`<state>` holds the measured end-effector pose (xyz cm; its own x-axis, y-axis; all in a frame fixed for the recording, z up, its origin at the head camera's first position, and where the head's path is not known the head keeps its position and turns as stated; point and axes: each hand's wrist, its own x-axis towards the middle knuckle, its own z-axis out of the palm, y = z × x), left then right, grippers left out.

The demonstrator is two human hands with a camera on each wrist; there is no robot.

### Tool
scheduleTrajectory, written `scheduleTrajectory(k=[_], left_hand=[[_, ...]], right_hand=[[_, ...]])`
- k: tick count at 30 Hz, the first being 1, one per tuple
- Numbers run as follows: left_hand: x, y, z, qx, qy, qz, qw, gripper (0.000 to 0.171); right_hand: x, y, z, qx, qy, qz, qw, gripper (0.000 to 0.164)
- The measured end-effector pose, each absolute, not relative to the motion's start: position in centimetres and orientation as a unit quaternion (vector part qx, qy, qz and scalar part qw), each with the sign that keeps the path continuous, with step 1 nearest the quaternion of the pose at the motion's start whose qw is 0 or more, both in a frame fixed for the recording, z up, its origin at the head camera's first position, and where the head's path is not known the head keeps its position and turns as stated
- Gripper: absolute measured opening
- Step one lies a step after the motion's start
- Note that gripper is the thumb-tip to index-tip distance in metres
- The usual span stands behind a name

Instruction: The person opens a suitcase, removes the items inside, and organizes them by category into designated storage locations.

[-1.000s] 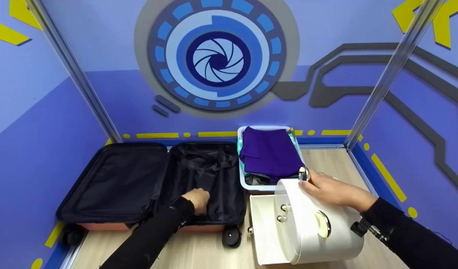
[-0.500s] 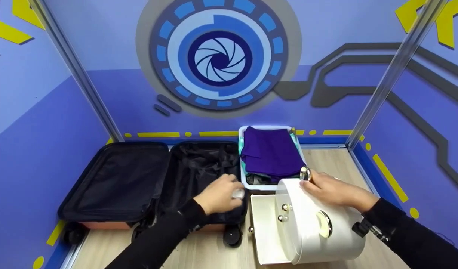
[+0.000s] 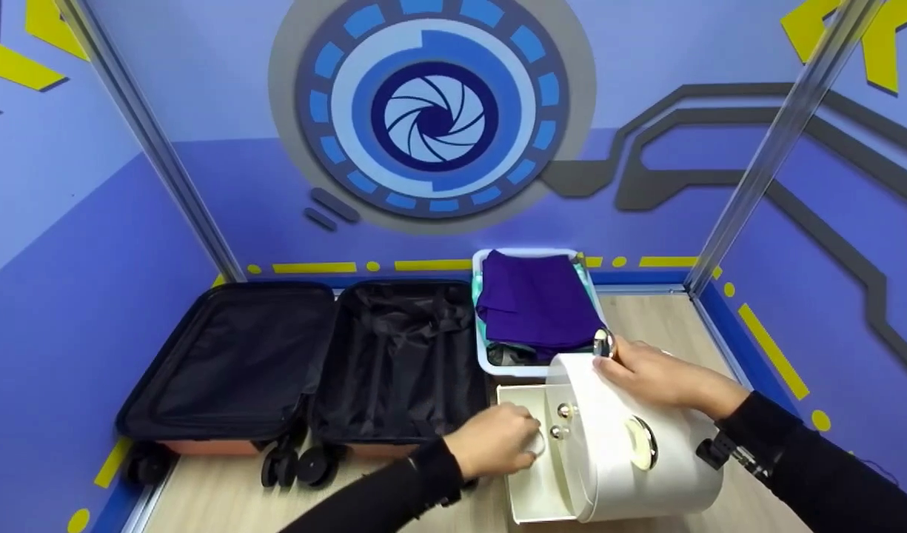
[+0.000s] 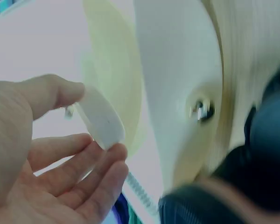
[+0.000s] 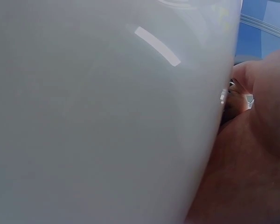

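My left hand (image 3: 495, 442) is over the pulled-out drawer (image 3: 523, 497) of a white storage box (image 3: 668, 474) with round silver knobs. It pinches a small white rounded piece (image 4: 101, 120) between thumb and fingertips; its exact kind is unclear. The left wrist view shows this piece above the drawer, whose front has a shiny knob (image 4: 202, 110). On top of the box, my right hand (image 3: 649, 374) grips its silver handle (image 3: 603, 343). The right wrist view is mostly filled by the box's glossy white side (image 5: 102, 116), with the right hand (image 5: 252, 140) along its edge.
To the left lies an open suitcase (image 3: 235, 363) with black lining, its wheels (image 3: 318, 466) toward me. A white bin (image 3: 483, 361) with folded clothes, a purple garment (image 3: 538, 300) on top, stands behind the box. Blue panels (image 3: 223, 192) enclose the table.
The left hand has lifted out of the suitcase's right half and moved right, carrying the white piece over the open drawer. My right hand has stayed on the box's handle.
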<state>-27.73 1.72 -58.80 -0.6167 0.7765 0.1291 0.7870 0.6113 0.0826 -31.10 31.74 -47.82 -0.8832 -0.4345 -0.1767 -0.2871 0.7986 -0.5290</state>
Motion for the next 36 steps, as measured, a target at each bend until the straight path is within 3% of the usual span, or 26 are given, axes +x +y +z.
scheduleTrajectory(k=[7, 18, 24, 36], left_hand=[[-26.8, 4.0, -61.4, -0.387, -0.917, -0.031, 0.089, 0.021], [-26.6, 5.0, -64.5, -0.384, -0.915, -0.023, 0.119, 0.015], [-26.8, 6.1, -65.6, -0.346, -0.932, 0.01, 0.107, 0.012], [-27.1, 3.9, -63.5, -0.379, -0.912, -0.075, 0.141, 0.006]], right_hand=[[-31.1, 31.7, -47.9, -0.184, 0.934, -0.264, 0.155, 0.035], [-31.1, 31.7, -48.0, -0.187, 0.938, -0.253, 0.146, 0.036], [-31.1, 31.7, -48.2, -0.19, 0.939, -0.251, 0.139, 0.033], [-31.1, 31.7, -47.9, -0.19, 0.934, -0.261, 0.153, 0.037]])
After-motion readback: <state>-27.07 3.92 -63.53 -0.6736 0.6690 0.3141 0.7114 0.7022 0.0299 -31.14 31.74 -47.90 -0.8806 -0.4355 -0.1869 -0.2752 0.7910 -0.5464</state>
